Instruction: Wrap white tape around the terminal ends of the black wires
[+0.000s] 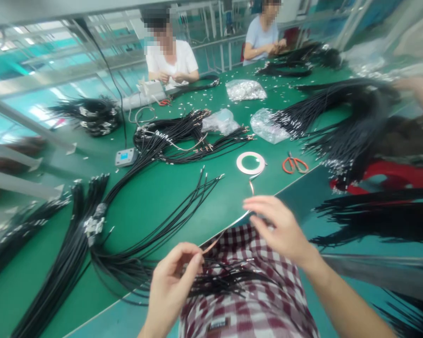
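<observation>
A thin pale strip [232,222] runs from a white ring-shaped roll [238,164] on the table down toward my lap. My left hand [174,284] pinches the near end of this strip between thumb and fingers. Beside the strip's middle, my right hand [282,230] has its fingers stretched out and the thumb apart from them; whether they touch the strip is unclear. Black cables [229,284] with light tips lie across my checkered apron, just right of my left hand. More black cables [176,220] from the same bundle spread over the green table.
Orange-handled scissors [295,165] lie right of the roll. Cable bundles [172,136], plastic bags [246,90] of small parts and a small grey box with a screen [126,157] cover the table. Two people [172,61] work opposite; another person's arm [418,91] shows at right.
</observation>
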A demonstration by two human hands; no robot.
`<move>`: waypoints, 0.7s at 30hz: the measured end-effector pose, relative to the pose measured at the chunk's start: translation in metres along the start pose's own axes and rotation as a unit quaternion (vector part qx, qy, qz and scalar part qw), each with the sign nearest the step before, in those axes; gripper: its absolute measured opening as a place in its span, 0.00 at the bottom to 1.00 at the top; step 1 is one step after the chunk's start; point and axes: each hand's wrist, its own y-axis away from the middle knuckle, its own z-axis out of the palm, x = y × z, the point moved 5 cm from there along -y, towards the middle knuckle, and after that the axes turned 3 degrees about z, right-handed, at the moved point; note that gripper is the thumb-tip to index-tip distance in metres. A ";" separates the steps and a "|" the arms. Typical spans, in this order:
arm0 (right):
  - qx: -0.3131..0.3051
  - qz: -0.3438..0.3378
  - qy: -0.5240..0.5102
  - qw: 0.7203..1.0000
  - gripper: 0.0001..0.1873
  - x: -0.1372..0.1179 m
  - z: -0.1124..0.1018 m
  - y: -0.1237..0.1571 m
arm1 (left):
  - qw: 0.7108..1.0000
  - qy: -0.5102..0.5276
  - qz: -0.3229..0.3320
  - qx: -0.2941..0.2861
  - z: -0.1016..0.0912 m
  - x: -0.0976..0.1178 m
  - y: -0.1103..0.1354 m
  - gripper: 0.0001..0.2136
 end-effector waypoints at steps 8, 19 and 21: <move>-0.071 0.029 0.143 0.987 0.23 0.109 0.005 -0.070 | 0.990 0.083 -0.111 0.040 -0.013 -0.027 -0.001 0.14; -0.193 -0.114 0.137 0.965 0.11 0.064 0.029 -0.069 | 0.980 -0.195 0.046 -0.018 -0.037 -0.016 -0.034 0.12; -0.188 -0.119 0.135 0.965 0.10 0.057 0.028 -0.063 | 0.969 -0.225 0.100 0.021 -0.030 0.001 -0.052 0.12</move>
